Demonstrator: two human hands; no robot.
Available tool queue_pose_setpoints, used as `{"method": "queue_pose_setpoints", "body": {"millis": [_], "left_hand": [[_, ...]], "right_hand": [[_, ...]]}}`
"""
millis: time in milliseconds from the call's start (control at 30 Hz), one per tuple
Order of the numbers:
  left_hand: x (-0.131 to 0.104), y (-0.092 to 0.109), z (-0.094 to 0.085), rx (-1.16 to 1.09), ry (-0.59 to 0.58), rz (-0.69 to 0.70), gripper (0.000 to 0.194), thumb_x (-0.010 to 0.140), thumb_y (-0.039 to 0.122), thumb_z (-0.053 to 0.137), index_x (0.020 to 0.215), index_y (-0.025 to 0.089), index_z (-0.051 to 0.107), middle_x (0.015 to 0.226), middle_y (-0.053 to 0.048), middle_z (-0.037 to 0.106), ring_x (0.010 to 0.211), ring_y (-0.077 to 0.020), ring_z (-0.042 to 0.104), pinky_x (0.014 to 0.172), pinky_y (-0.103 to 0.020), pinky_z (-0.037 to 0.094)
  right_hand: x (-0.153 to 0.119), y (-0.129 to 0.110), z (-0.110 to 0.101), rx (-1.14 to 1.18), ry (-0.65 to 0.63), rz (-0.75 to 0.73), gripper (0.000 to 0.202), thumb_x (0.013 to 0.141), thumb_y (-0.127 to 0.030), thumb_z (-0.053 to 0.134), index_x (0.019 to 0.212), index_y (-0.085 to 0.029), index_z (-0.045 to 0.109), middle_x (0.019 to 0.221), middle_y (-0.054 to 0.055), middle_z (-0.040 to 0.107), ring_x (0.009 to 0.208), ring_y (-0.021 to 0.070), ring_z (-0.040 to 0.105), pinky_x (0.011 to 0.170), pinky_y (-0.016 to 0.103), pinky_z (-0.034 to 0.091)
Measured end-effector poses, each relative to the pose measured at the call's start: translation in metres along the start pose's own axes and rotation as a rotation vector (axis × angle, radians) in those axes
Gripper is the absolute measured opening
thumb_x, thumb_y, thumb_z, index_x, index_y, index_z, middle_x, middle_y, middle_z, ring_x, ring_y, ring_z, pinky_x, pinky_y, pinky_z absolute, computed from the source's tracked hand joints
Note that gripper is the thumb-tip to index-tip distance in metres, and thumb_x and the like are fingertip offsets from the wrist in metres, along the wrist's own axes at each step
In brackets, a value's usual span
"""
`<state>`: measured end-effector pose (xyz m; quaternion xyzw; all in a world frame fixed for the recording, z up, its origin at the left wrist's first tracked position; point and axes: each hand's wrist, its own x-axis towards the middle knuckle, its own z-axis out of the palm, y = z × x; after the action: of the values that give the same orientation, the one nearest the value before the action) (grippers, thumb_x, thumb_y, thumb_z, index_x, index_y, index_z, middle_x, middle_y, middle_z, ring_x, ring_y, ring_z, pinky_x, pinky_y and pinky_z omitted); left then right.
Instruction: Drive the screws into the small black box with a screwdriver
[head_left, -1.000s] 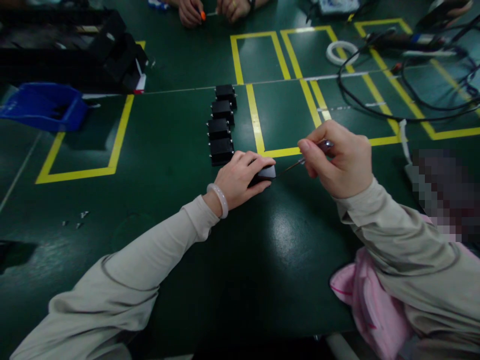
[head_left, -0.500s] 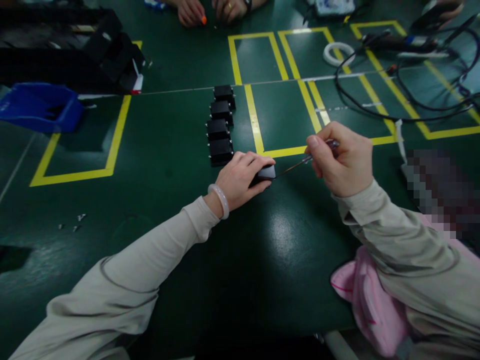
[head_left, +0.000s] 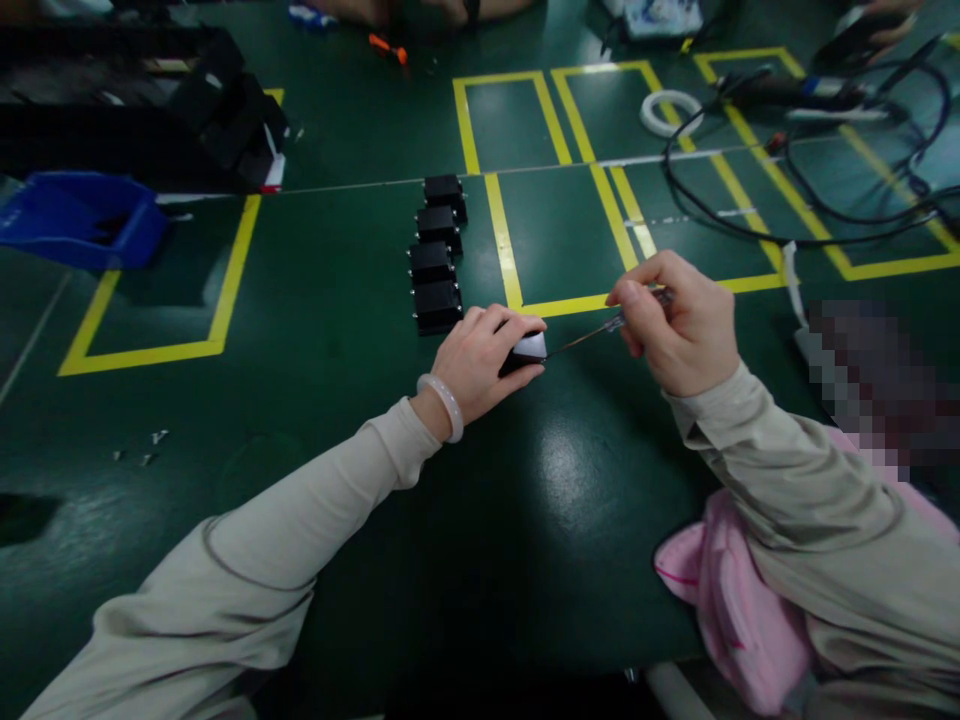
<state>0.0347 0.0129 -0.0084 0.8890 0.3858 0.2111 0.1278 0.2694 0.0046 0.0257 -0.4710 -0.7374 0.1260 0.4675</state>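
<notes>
My left hand [head_left: 484, 362] is closed around a small black block [head_left: 529, 348], pressing it to the green table; its top catches the light. A screwdriver [head_left: 611, 325] with a clear handle is pinched in my right hand [head_left: 679, 325]. Its thin shaft slants down leftward, the tip at the block's near right end. Whether a screw sits under the tip is too small to tell. Just beyond my left hand, several similar black blocks [head_left: 437, 304] stand in a column, with small shiny screws sticking out of their sides.
Loose screws [head_left: 148, 459] lie at left, below a blue bin [head_left: 84, 220] and black racks [head_left: 150, 130]. Yellow tape marks the table. A tape roll [head_left: 671, 113] and black cable [head_left: 667, 170] lie at right. An orange tool [head_left: 388, 48] lies near another person's arms. Pink cloth [head_left: 739, 600] hangs by my right arm.
The view has shifted slightly. My hands keep the same hold, the screwdriver tip still at the block. Across the table, the other person's hands have drawn back from the orange tool.
</notes>
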Motion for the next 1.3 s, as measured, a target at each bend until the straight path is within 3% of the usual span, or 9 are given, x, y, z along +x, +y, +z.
{"method": "queue_pose_setpoints", "body": {"millis": [200,433,600,800,867,933,1167,1300], "left_hand": [[-0.001,0.002,0.001,-0.023,0.017,-0.01,0.038,0.093,0.033,0.066,0.128,0.02,0.057,0.122,-0.009,0.062,0.109,-0.0261,0.057,0.094,-0.042,0.048],[-0.001,0.002,0.0,-0.03,0.017,-0.009,0.038,0.094,0.034,0.065,0.128,0.019,0.057,0.12,-0.01,0.062,0.107,-0.0261,0.056,0.093,-0.041,0.048],[-0.001,0.001,0.001,-0.031,0.014,-0.009,0.037,0.095,0.034,0.064,0.128,0.019,0.057,0.12,-0.01,0.062,0.108,-0.0259,0.056,0.093,-0.041,0.047],[-0.002,0.001,0.001,-0.033,0.021,-0.001,0.037,0.094,0.034,0.065,0.128,0.018,0.058,0.12,-0.01,0.063,0.107,-0.0254,0.057,0.093,-0.04,0.047],[-0.002,0.001,0.001,-0.031,0.025,0.003,0.037,0.094,0.034,0.065,0.128,0.018,0.058,0.119,-0.01,0.063,0.106,-0.0256,0.057,0.092,-0.04,0.047],[-0.002,0.001,0.001,-0.029,0.029,0.006,0.037,0.094,0.033,0.065,0.127,0.018,0.058,0.119,-0.01,0.063,0.106,-0.0259,0.057,0.093,-0.04,0.047],[-0.001,0.001,0.001,-0.033,0.032,0.001,0.037,0.093,0.032,0.066,0.127,0.019,0.058,0.118,-0.01,0.063,0.106,-0.026,0.057,0.093,-0.041,0.048],[-0.001,0.001,0.001,-0.032,0.033,0.003,0.037,0.093,0.032,0.066,0.127,0.018,0.058,0.118,-0.01,0.063,0.105,-0.0262,0.057,0.091,-0.04,0.048]], "right_hand": [[-0.002,0.002,0.001,0.114,-0.014,0.056,0.02,0.1,-0.04,0.053,0.092,-0.023,0.059,0.051,-0.008,0.046,0.037,0.0078,0.046,0.038,0.023,0.034],[0.001,0.003,0.0,0.18,-0.019,0.128,0.028,0.098,-0.044,0.055,0.08,-0.023,0.058,0.04,-0.01,0.039,0.029,0.0081,0.042,0.03,0.021,0.026],[0.0,0.009,0.002,0.236,-0.032,0.124,0.022,0.099,-0.045,0.054,0.094,-0.024,0.059,0.043,-0.01,0.041,0.031,0.009,0.043,0.032,0.023,0.033],[0.001,0.009,-0.002,0.203,-0.068,0.135,0.032,0.098,-0.048,0.055,0.079,-0.023,0.057,0.039,-0.009,0.037,0.028,0.0079,0.039,0.031,0.023,0.026],[0.002,0.008,-0.004,0.254,-0.085,0.139,0.027,0.098,-0.047,0.057,0.086,-0.023,0.059,0.038,-0.011,0.036,0.028,0.0079,0.038,0.031,0.023,0.028],[0.003,0.005,-0.006,0.278,-0.139,0.216,0.024,0.098,-0.046,0.057,0.094,-0.023,0.06,0.044,-0.009,0.044,0.034,0.0093,0.046,0.036,0.024,0.035],[0.005,-0.003,-0.012,0.261,-0.182,0.295,0.03,0.097,-0.046,0.059,0.079,-0.021,0.06,0.038,-0.008,0.041,0.03,0.0083,0.043,0.033,0.024,0.031],[0.005,-0.002,-0.012,0.328,-0.185,0.286,0.025,0.096,-0.047,0.062,0.092,-0.022,0.059,0.042,-0.009,0.044,0.034,0.0089,0.046,0.035,0.024,0.035]]}}
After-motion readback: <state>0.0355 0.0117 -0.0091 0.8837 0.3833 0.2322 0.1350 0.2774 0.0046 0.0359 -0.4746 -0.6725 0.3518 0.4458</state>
